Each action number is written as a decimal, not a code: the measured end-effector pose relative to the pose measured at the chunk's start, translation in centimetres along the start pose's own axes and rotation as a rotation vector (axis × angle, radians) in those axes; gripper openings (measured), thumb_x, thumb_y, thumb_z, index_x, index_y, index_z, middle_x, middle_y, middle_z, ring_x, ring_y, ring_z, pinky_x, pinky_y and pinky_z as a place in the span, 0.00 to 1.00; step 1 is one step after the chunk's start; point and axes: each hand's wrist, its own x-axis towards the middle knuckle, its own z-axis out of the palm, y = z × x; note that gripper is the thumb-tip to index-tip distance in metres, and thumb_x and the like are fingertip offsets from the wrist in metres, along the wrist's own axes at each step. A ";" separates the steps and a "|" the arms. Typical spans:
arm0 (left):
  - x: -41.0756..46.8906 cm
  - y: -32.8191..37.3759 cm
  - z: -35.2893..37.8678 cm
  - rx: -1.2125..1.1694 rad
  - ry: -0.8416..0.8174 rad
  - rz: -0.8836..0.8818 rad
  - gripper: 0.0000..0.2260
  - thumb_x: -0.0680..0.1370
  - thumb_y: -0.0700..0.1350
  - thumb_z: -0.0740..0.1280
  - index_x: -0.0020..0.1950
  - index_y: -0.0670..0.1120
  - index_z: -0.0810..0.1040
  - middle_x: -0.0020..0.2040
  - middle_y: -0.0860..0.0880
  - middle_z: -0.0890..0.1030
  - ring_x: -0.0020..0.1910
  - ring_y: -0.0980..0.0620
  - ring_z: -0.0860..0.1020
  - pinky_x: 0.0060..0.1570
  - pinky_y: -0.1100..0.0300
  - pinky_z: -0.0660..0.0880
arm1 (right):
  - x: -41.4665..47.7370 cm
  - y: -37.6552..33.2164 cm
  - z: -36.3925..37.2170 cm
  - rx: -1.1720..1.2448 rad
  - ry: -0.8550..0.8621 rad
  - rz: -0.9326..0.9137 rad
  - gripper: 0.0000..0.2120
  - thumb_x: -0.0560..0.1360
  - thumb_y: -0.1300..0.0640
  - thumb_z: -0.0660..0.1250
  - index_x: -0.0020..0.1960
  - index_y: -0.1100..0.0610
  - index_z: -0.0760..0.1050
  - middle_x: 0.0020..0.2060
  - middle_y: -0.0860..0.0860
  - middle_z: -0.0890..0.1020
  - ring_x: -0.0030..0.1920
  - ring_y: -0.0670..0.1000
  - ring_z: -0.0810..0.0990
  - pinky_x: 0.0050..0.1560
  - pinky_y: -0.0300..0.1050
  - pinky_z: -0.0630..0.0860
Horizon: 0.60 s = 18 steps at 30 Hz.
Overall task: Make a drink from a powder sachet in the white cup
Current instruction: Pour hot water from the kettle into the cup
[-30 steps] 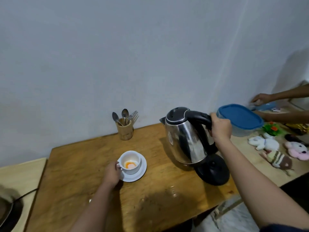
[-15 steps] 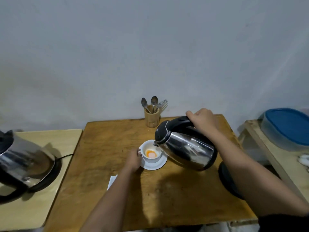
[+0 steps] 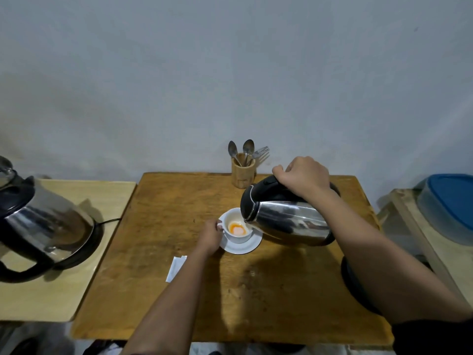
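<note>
The white cup (image 3: 236, 235) stands on a white saucer (image 3: 242, 248) in the middle of the wooden table (image 3: 179, 201). Orange-ringed wet powder lies in its bottom. My left hand (image 3: 210, 236) grips the cup's handle. My right hand (image 3: 303, 176) holds the black handle of a steel kettle (image 3: 286, 222), tipped far over with its spout at the cup's right rim. A white sachet (image 3: 176, 268) lies flat on the table beside my left forearm.
A wooden holder (image 3: 243, 172) with spoons and a fork stands at the table's back edge. The kettle's black base (image 3: 354, 285) sits at the right edge. A second steel kettle (image 3: 41, 224) stands on a side table at left. A blue-lidded container (image 3: 450, 206) is at right.
My right hand lifted the kettle off its base, carried it left to the cup and has tipped it further over. My left hand stays on the cup's handle.
</note>
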 end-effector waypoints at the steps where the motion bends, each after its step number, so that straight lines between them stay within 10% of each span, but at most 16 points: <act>1: -0.1 0.1 0.0 -0.008 0.000 -0.004 0.12 0.79 0.40 0.56 0.60 0.39 0.74 0.57 0.38 0.78 0.55 0.41 0.76 0.52 0.51 0.73 | 0.1 -0.1 0.1 -0.013 0.006 -0.007 0.23 0.74 0.45 0.58 0.23 0.54 0.62 0.21 0.48 0.65 0.24 0.50 0.65 0.28 0.39 0.58; 18: 0.1 0.3 -0.2 -0.023 -0.016 -0.011 0.12 0.80 0.40 0.56 0.59 0.38 0.74 0.58 0.37 0.78 0.56 0.41 0.75 0.50 0.54 0.70 | 0.7 -0.9 0.7 -0.108 0.059 -0.084 0.23 0.73 0.44 0.57 0.27 0.59 0.72 0.23 0.50 0.71 0.27 0.51 0.70 0.32 0.41 0.67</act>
